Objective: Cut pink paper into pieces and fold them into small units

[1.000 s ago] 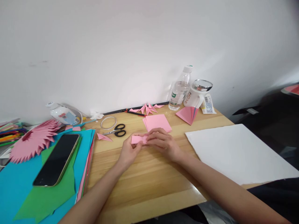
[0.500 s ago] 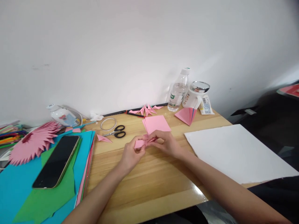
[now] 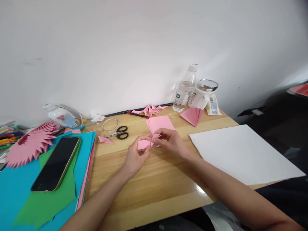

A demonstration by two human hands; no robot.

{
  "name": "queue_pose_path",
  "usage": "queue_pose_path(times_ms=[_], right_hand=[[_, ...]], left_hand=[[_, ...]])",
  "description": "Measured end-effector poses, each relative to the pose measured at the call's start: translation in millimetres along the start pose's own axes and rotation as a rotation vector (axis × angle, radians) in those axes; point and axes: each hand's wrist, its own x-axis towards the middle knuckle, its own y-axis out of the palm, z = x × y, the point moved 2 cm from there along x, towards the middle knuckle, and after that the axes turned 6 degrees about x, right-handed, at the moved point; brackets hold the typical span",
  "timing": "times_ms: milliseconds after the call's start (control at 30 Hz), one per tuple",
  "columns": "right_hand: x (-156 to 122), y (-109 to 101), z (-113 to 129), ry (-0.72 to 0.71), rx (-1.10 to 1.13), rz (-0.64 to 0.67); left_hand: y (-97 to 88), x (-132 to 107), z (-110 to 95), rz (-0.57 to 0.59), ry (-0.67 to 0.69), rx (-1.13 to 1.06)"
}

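Note:
A small folded pink paper (image 3: pixel 144 144) is held just above the wooden table (image 3: pixel 154 189) by both hands. My left hand (image 3: pixel 134 158) pinches its left end. My right hand (image 3: pixel 170 142) pinches its right end, fingers curled over a fold. Directly behind the hands lies a stack of pink paper squares (image 3: pixel 160 123). Several folded pink pieces (image 3: pixel 150 110) lie at the table's far edge, and one more folded pink piece (image 3: pixel 106 140) rests left of the hands.
Black scissors (image 3: pixel 119 133) and a tape ring (image 3: pixel 110 124) lie behind the hands. A phone (image 3: pixel 56 163) rests on coloured paper sheets (image 3: pixel 14 192) at left, next to a pink paper fan wheel (image 3: pixel 31 144). A water bottle (image 3: pixel 184 89), white cup (image 3: pixel 202 94), pink fan (image 3: pixel 192 115) and white board (image 3: pixel 240 154) are at right.
The folded pink paper was lying pressed on the table; both hands have lifted it slightly and my right fingers now work a fold at its right end.

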Motion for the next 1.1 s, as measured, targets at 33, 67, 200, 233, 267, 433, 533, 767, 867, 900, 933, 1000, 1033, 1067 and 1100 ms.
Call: queue_pose_path(times_ms=[33, 67, 200, 233, 267, 433, 533, 767, 867, 900, 933, 1000, 1033, 1067, 1100], right_hand=[[-0.1, 0.1, 1.1, 0.001, 0.003, -0.013], [-0.1, 0.3, 2.0, 0.002, 0.006, -0.023], [0.1, 1.9, 3.4, 0.012, 0.014, -0.035], [0.3, 2.3, 3.2, 0.015, 0.020, -0.036], [0.5, 2.7, 2.9, 0.016, 0.027, -0.036], [1.0, 5.0, 0.0, -0.007, 0.079, -0.077], [0.5, 6.5, -2.4, -0.011, 0.083, -0.088], [-1.1, 7.9, -7.7, -0.025, 0.121, -0.098], [-1.6, 8.4, -7.8, -0.019, 0.154, -0.109], [-1.7, 8.6, -7.7, -0.017, 0.164, -0.111], [-1.8, 8.7, -7.6, -0.013, 0.174, -0.111], [-1.6, 8.9, -7.7, -0.005, 0.192, -0.111], [-1.4, 8.9, -8.1, -0.001, 0.199, -0.113], [-1.2, 8.9, -8.6, 0.003, 0.205, -0.113], [-1.0, 8.8, -9.3, 0.005, 0.209, -0.112]], left_hand=[[0.2, 0.3, -0.9, 0.000, 0.001, -0.006], [0.4, 0.7, -1.4, -0.002, -0.002, -0.009], [1.6, 1.3, -0.3, -0.011, -0.057, -0.006], [1.7, 1.2, 0.1, -0.017, -0.064, -0.009], [1.6, 0.9, 0.3, -0.024, -0.067, -0.015], [0.4, -0.9, -1.2, -0.070, -0.043, -0.034], [0.9, -1.9, -1.1, -0.092, -0.044, -0.062], [4.6, -5.4, 1.2, -0.068, -0.121, -0.183], [5.1, -6.3, 1.0, -0.074, -0.122, -0.196], [5.2, -6.4, 0.7, -0.078, -0.118, -0.201], [5.2, -6.5, 0.3, -0.082, -0.113, -0.206], [5.3, -6.6, -0.8, -0.085, -0.106, -0.212], [5.4, -6.6, -1.4, -0.085, -0.103, -0.215], [5.5, -6.7, -1.9, -0.086, -0.103, -0.217], [5.6, -6.7, -2.3, -0.087, -0.104, -0.220]])
